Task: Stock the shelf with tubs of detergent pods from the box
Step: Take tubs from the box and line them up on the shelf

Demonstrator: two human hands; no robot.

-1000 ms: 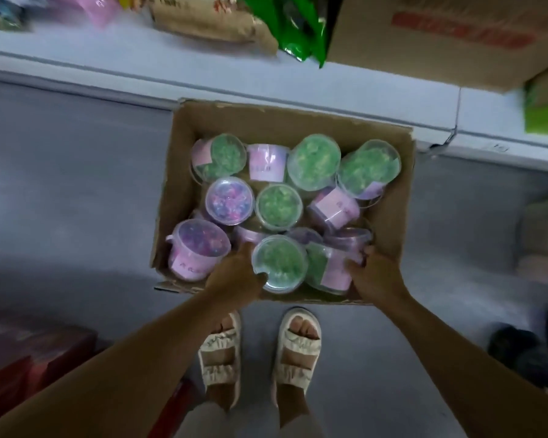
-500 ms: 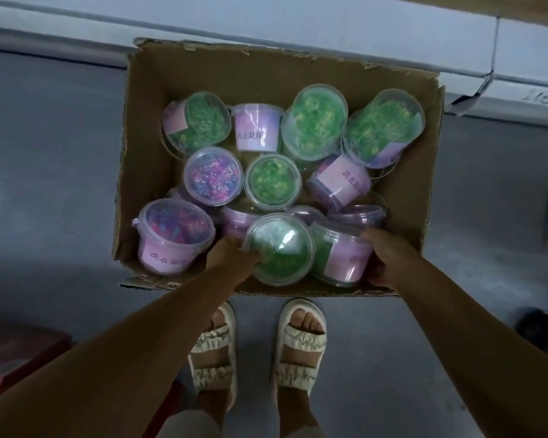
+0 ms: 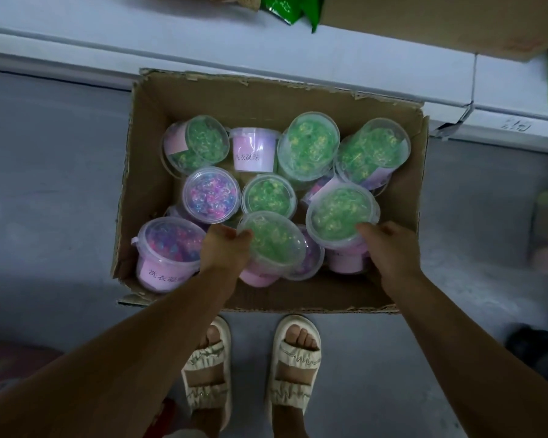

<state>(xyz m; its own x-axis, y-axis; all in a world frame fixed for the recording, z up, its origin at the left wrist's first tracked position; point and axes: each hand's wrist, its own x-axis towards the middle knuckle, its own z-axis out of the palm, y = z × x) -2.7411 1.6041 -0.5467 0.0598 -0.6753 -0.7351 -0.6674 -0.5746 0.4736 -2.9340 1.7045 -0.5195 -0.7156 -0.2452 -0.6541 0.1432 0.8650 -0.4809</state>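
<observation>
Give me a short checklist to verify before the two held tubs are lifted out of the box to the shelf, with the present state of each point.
1. Left hand grips the green tub at its side: ok.
2. Right hand grips the second green tub: ok.
3. Lids of both held tubs look seated: ok.
4. Both tubs sit above their neighbours in the box, so nothing pins them: ok.
5. Free space on the white shelf behind the box: ok.
6. Handle of either tub snagged underneath: cannot tell.
</observation>
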